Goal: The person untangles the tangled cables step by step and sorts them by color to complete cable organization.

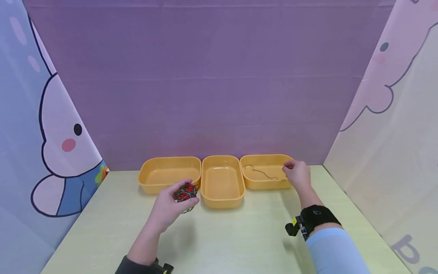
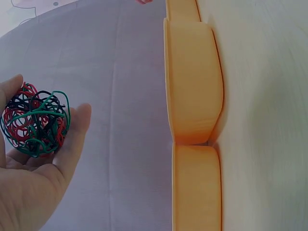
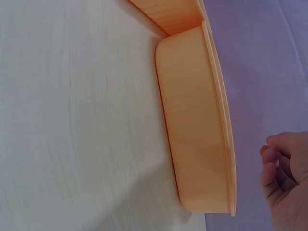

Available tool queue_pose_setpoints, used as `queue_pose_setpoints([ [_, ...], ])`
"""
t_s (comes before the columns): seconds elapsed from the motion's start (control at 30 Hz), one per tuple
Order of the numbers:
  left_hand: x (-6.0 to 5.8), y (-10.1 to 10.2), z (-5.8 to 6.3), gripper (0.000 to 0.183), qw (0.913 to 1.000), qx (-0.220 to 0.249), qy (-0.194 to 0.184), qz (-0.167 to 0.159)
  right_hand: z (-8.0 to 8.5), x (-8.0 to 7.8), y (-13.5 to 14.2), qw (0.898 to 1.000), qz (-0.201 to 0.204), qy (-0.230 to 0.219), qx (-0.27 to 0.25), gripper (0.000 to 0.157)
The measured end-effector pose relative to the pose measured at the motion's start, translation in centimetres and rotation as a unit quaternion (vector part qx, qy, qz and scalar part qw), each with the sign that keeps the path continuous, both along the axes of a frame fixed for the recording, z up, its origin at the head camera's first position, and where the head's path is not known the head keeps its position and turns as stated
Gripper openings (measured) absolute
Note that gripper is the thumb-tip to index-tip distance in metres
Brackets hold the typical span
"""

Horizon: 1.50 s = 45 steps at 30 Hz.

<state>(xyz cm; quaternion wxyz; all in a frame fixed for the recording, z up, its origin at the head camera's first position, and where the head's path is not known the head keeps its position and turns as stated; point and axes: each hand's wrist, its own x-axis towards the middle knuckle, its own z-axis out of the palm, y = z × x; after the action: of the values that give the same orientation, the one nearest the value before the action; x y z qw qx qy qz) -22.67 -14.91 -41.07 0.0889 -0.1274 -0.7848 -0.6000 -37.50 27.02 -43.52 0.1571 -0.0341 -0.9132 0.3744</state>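
Observation:
My left hand [image 1: 168, 205] holds a tangled ball of thin wires [image 1: 186, 192], in front of the left and middle trays. In the left wrist view the wire ball [image 2: 36, 120] shows red, black and green loops, with fingers and thumb around it. A single dark wire [image 1: 261, 172], bent and wavy, lies in the right yellow tray [image 1: 268, 185]. Over that tray's right end is my right hand [image 1: 298, 174], its fingers curled and the thumb close to the fingertips. The right wrist view shows the curled right hand [image 3: 288, 175] beyond the tray's rim with nothing visible in it.
The middle yellow tray [image 1: 223, 203] and the left yellow tray [image 1: 169, 160] stand in a row with the right one on the pale table [image 1: 239, 239]. A purple cloth backdrop [image 1: 212, 83] rises behind them, with printed panels on both sides.

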Motion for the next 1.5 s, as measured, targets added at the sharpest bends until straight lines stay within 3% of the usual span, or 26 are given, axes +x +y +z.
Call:
queue_pose_setpoints([
  [0.13,0.0,0.0,0.0,0.062,1.0,0.005,0.0,-0.001,0.5,0.2,-0.2,1.0,0.015,0.024,-0.002,0.025],
  [0.3,0.0,0.0,0.1,0.065,1.0,0.001,-0.004,0.003,2.3,1.2,-1.3,0.996,0.042,0.076,-0.025,0.034],
  [0.43,0.0,0.0,0.4,0.07,0.9999,0.007,-0.01,-0.001,4.0,2.5,-2.8,0.987,0.076,0.119,-0.073,0.045],
  [0.6,0.0,0.1,0.6,0.069,0.9992,0.028,-0.025,-0.013,5.1,4.4,-4.5,0.975,0.117,0.136,-0.133,0.058],
  [1.03,1.6,1.0,2.6,0.057,0.9994,0.015,-0.017,-0.024,3.0,9.2,-6.6,0.937,0.204,0.152,-0.239,0.056],
  [1.27,0.4,0.6,0.7,0.058,0.999,0.029,-0.01,-0.032,1.9,10.2,-6.6,0.925,0.231,0.15,-0.263,0.056],
  [1.5,0.0,0.4,-0.1,0.059,0.9991,0.026,0.003,-0.034,3.0,11.2,-6.7,0.919,0.25,0.137,-0.273,0.057],
])
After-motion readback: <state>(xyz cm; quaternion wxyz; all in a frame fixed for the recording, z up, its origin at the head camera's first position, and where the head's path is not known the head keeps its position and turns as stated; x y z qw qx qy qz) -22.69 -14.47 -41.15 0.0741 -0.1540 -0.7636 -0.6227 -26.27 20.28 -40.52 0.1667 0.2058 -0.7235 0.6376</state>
